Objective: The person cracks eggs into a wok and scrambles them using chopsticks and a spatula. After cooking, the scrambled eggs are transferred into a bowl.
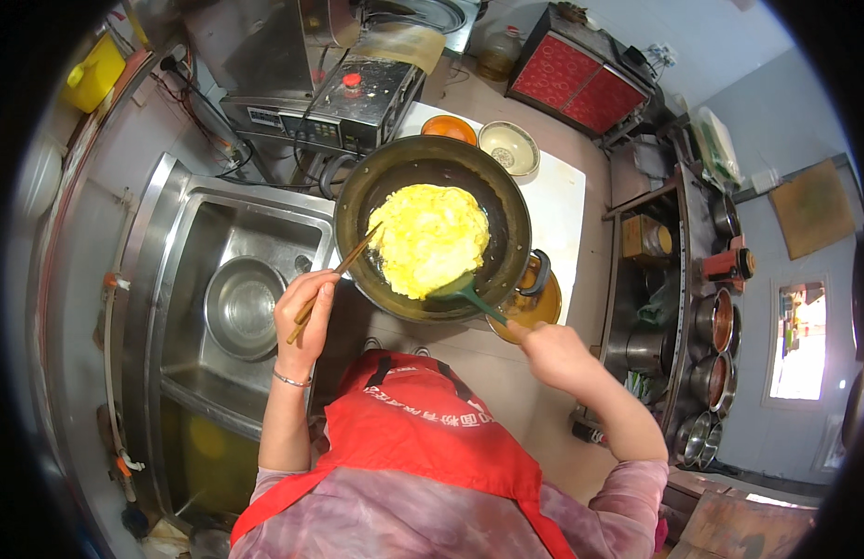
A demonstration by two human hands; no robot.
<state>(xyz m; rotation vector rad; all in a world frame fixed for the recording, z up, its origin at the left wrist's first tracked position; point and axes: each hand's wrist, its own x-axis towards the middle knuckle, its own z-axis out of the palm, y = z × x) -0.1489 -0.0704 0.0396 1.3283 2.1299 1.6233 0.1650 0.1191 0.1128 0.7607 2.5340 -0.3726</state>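
A round of yellow cooked egg (432,237) lies in the middle of a dark two-handled wok (505,189). My left hand (306,307) grips wooden chopsticks (356,253), whose tips touch the egg's left edge. In my right hand (554,353) is the handle of a green spatula (467,290). Its blade meets the lower right edge of the egg, and part of the blade may be hidden beneath it. An amber-coloured round vessel (533,311) sits partly hidden under the wok's right side.
Beyond the wok, an orange bowl (449,128) and a patterned bowl (509,148) stand on the white tabletop (561,202). A steel sink (215,230) holding a metal basin (245,307) is at left. Shelving (673,279) with several pots runs along the right.
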